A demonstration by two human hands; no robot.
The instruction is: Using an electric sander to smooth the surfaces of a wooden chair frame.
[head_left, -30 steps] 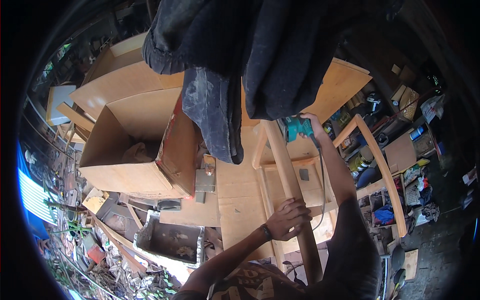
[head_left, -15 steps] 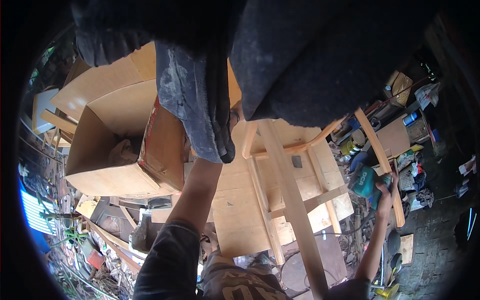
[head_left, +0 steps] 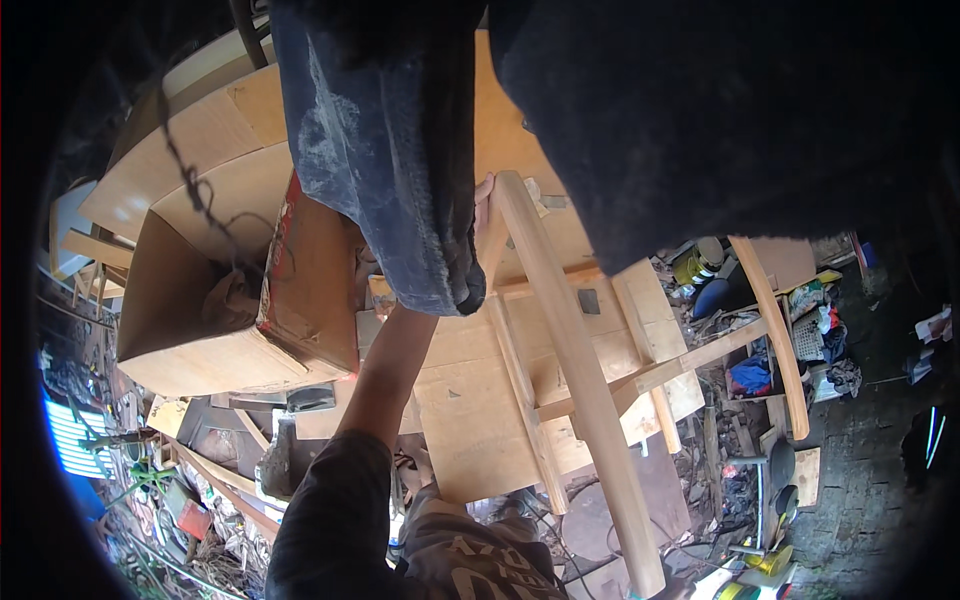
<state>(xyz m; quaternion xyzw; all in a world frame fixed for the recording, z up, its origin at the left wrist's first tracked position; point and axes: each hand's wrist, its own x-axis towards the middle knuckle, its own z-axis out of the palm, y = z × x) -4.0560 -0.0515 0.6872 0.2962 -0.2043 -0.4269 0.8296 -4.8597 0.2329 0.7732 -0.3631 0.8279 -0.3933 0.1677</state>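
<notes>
A pale wooden chair frame (head_left: 572,330) with thick legs and crosspieces lies tilted across the middle. My left arm reaches up from the lower edge and passes behind a hanging dark blue cloth (head_left: 370,170) with white smears. Past the cloth, a few fingers of my left hand (head_left: 483,200) show, closed at the upper end of the thick leg; the cloth hides the rest of that hand. The frame's curved far leg (head_left: 775,340) stands to the right, joined by a crosspiece. My right hand is out of view.
An open cardboard box (head_left: 300,340) with crumpled paper inside stands at left. Under the chair frame lies a light board (head_left: 465,440). Dark fabric blocks the upper right. Scraps and clutter crowd both sides, with a white basket (head_left: 808,340) at right beside dark paving (head_left: 850,500).
My right hand and the green power tool it held have left the view. The cloth and cardboard box appear shifted left. More of the thick leg's upper end and my left fingers shows.
</notes>
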